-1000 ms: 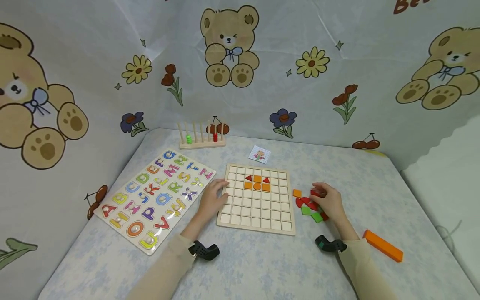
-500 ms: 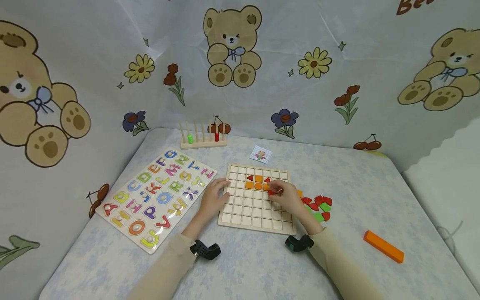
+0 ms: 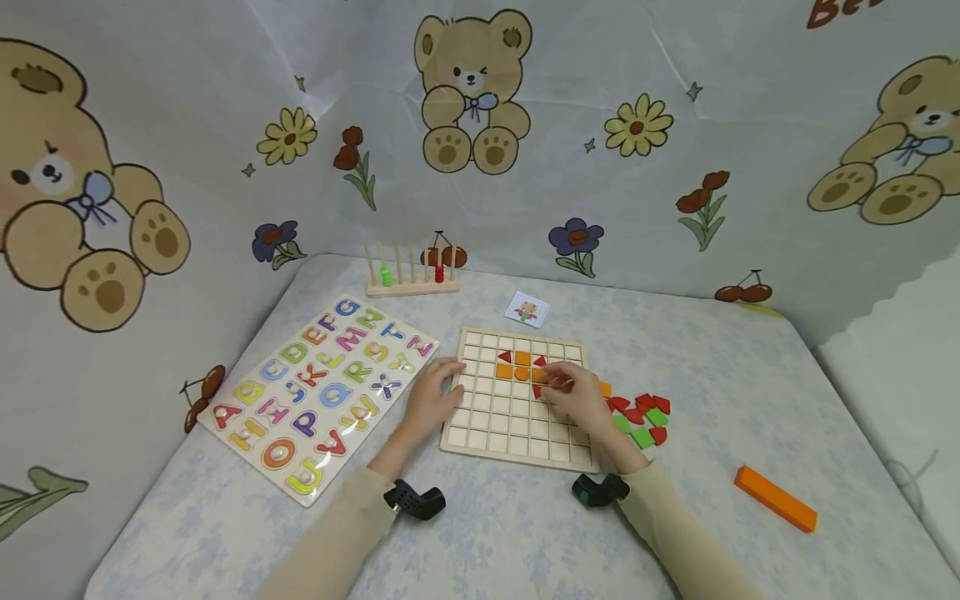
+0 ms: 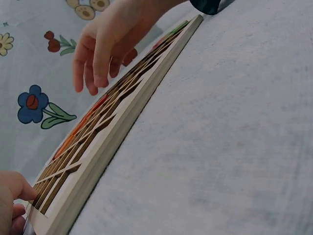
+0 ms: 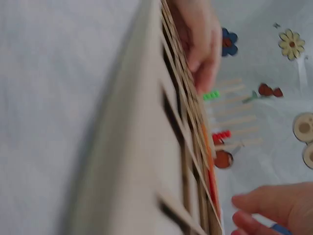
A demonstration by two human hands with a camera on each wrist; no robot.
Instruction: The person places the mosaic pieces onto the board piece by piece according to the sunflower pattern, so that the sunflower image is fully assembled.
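Observation:
My left hand (image 3: 433, 395) rests at the left edge of a wooden grid board (image 3: 517, 433), thumb and fingertips touching its rim. On the board sit orange squares (image 3: 522, 357), an orange circle (image 3: 522, 374) and red triangles (image 3: 506, 357). Over the board's right part is my right hand (image 3: 582, 402), its fingertips close beside a small red piece (image 3: 537, 391) below the orange row. In the left wrist view the fingers of the right hand (image 4: 110, 46) hang loosely down above the board, with nothing seen between them. That hand partly covers the orange square at the row's right end.
Red and green pieces (image 3: 642, 437) lie right of the board, partly behind the right hand. An alphabet puzzle board (image 3: 300, 492) is at left. Behind stand a peg counter (image 3: 412, 289) with green and red beads and a picture card (image 3: 528, 309). An orange bar (image 3: 776, 499) lies at right.
My right hand has moved left from the loose pieces to the board, bringing a red piece, which now lies on the grid by its fingertips. The left hand has stayed at the board's edge.

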